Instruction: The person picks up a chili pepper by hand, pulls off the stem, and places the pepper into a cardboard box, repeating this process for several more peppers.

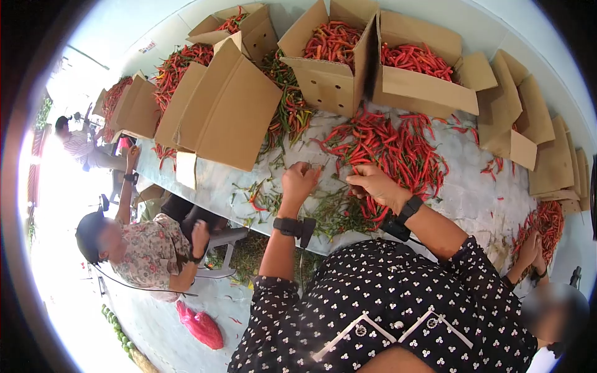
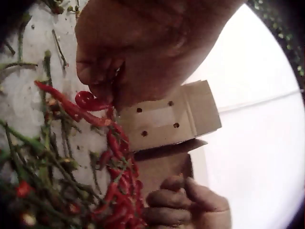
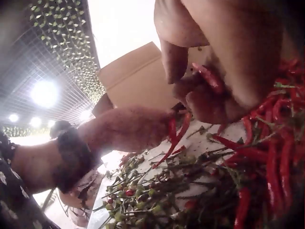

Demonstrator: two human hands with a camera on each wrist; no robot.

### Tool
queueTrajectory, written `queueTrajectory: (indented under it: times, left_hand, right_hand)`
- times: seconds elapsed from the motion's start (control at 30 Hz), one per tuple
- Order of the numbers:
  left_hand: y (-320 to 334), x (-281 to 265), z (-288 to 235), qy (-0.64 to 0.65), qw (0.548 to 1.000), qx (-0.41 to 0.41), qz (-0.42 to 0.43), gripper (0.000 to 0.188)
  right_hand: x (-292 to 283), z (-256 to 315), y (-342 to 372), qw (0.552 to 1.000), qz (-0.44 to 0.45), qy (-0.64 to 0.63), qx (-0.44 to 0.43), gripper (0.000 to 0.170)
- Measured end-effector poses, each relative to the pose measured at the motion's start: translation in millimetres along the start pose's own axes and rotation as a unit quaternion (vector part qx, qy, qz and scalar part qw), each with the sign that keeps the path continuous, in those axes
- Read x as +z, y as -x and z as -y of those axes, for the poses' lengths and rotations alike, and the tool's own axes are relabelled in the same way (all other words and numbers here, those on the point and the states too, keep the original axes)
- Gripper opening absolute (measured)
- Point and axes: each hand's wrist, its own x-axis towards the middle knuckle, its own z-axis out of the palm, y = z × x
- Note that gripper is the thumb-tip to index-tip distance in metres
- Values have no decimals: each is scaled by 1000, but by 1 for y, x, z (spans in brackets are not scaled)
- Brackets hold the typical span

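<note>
Above the table, my left hand (image 1: 300,183) pinches red chili peppers (image 3: 175,136), which hang from its fingertips in the right wrist view. In the left wrist view a curled red chili (image 2: 90,102) shows just under that hand. My right hand (image 1: 376,186) is a short way to the right, with its fingers curled round a red chili (image 3: 208,78). Beyond it spreads a large heap of red chilies (image 1: 398,149). Green stems (image 3: 152,195) litter the table under both hands.
Cardboard boxes of red chilies, among them one tall box (image 1: 323,81) and a wide box (image 1: 429,93), line the back of the table (image 1: 466,168). A large tilted box (image 1: 230,105) stands at left. People sit at left and right. A pink bag (image 1: 200,326) lies on the floor.
</note>
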Motion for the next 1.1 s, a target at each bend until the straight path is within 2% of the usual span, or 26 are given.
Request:
queueTrajectory:
  times: [0.07,0.1,0.17,0.33,0.4,0.53,0.6,0.63,0.7,0.73,0.83,0.97,1.03,1.1]
  left_hand:
    - [11,-6,-9,210,976,-50,-19,21]
    - [16,-10,-17,210,976,-51,-21,21]
    - [23,-17,-32,344,926,-155,26,24]
    - [36,-14,-52,334,929,-151,39,26]
    - [39,-16,-58,371,914,-157,51,25]
    - [41,-16,-64,417,888,-175,87,20]
    - [41,-22,-63,600,759,-200,154,18]
    - [41,-22,-61,600,759,-201,154,18]
    - [40,-21,-53,675,693,-214,137,18]
    - [39,-22,-48,675,693,-213,135,18]
    - [39,-26,-41,708,666,-172,160,19]
    - [43,-28,-52,712,661,-179,156,20]
    - [43,-27,-57,716,653,-191,154,20]
    - [44,-24,-60,720,649,-199,147,20]
  right_hand:
    - [5,-1,-4,999,22,21,-27,13]
    - [9,-2,-5,997,43,40,-54,16]
    - [21,6,-1,995,29,80,-61,20]
    - [33,10,0,973,-25,198,-115,29]
    - [32,6,0,947,-70,234,-211,29]
    - [22,1,-6,941,-28,269,-203,30]
    - [19,6,-2,951,28,239,-195,29]
    - [18,10,2,951,29,239,-194,29]
    - [16,18,8,986,83,103,-98,19]
    - [13,18,8,986,84,104,-98,19]
    - [4,14,10,986,80,-141,-29,20]
    - [10,13,10,993,78,-70,-61,23]
    - [18,16,12,989,101,48,-97,26]
    - [24,16,12,990,79,43,-105,27]
